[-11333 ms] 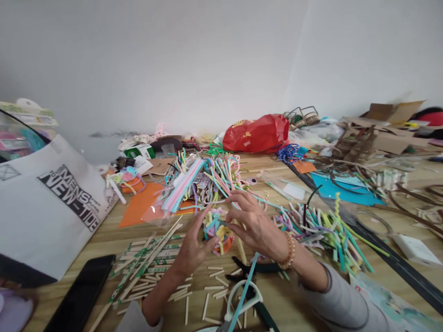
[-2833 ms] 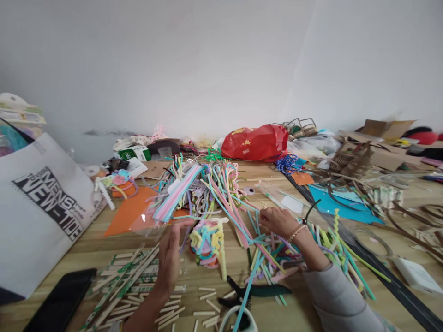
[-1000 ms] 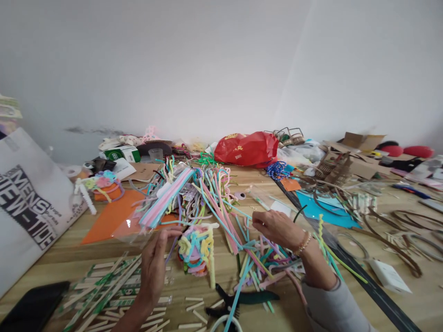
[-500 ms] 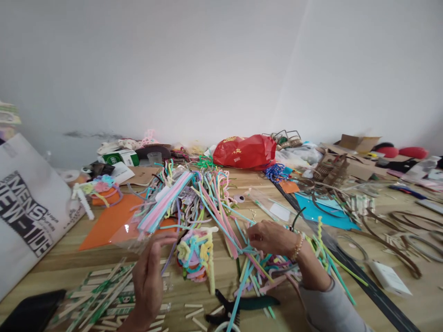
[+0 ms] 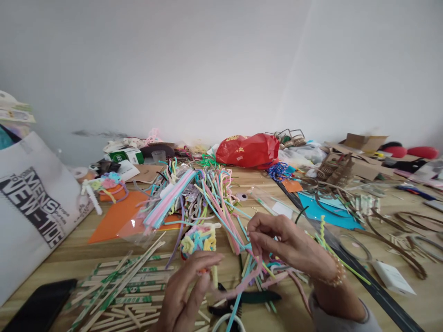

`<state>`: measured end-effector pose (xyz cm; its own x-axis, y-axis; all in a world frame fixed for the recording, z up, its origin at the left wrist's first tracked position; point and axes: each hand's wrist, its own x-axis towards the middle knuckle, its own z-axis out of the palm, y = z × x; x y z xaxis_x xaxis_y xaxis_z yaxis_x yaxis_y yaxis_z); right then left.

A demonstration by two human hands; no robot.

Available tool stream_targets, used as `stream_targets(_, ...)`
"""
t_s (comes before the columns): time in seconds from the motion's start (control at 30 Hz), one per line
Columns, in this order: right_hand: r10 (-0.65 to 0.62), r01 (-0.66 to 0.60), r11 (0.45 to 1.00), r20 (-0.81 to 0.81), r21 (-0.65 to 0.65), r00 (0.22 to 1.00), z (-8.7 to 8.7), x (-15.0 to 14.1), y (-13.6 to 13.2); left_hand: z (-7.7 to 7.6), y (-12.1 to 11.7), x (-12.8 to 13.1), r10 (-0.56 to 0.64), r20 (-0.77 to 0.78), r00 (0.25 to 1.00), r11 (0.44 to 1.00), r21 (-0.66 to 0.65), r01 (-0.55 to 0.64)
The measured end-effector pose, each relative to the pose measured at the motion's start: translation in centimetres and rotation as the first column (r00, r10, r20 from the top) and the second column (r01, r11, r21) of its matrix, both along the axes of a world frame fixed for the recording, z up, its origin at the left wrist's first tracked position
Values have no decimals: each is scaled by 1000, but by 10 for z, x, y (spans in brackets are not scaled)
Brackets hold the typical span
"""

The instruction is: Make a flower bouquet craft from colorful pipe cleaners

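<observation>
Tabletop (image 5: pixel 259 176): clear sleeve (image 5: pixel 133 232) holds pastel stems (image 5: pixel 171 196); right hand (image 5: pixel 289 244) pinches pink stem (image 5: pixel 249 277).

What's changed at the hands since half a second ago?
The left hand has moved right and nearer the wearer, in front of the flower piece. The right hand, then over the loose strips, now pinches a pink strip stretching toward the left hand; whether the left grips it is unclear. The flower piece, cutters and red bag stayed put.
</observation>
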<state>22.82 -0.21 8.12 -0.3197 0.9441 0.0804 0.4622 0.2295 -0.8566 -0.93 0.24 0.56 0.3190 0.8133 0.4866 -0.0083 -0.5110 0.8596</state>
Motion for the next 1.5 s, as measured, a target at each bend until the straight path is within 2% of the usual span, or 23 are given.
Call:
stream_targets(0.07,45,-68,991,-193,-114,980,-6,0,4,4,-3,6,-40,-29,999,989,-142,35)
stream_targets(0.13,67,-115,980,-275,-162,959,-13,-2,10,6,-2,9,-130,-57,990,953,-284,109)
stream_targets(0.27,119,-179,966,-296,-186,948,-26,-10,18,6,3,13,-362,32,932,781,-535,322)
stream_targets(0.33,141,-204,960,-301,-190,943,-30,-14,20,4,4,17,-406,85,910,706,-603,371)
stream_targets(0.5,174,-225,960,-273,-167,946,-38,-21,23,-6,4,27,-409,211,888,591,-680,434)
stream_targets(0.57,199,-246,956,-261,-159,945,-39,-23,23,-10,4,31,-413,239,879,563,-692,452)
stream_targets(0.73,221,-243,965,-189,-101,957,-39,-26,23,-21,5,37,-387,219,895,571,-705,420)
stream_targets(0.9,185,-189,981,-79,-43,980,-35,-23,24,-30,4,38,-342,242,908,529,-749,398)
stream_targets(0.97,161,-162,987,-65,-19,985,-36,-21,25,-30,2,39,-269,246,931,540,-762,357)
stream_targets(1.03,132,-133,991,-71,-9,989,-38,-18,28,-30,-1,40,-202,225,953,577,-759,301)
stream_targets(1.2,91,-98,994,-137,-40,986,-42,-13,32,-32,-3,44,-140,167,976,639,-738,218)
stream_targets(1.4,96,-131,986,-284,-104,954,-43,-9,35,-30,-4,40,-168,191,967,623,-739,254)
stream_targets(1.5,72,-121,985,-349,-120,934,-45,-9,38,-31,-4,39,-144,201,969,630,-737,247)
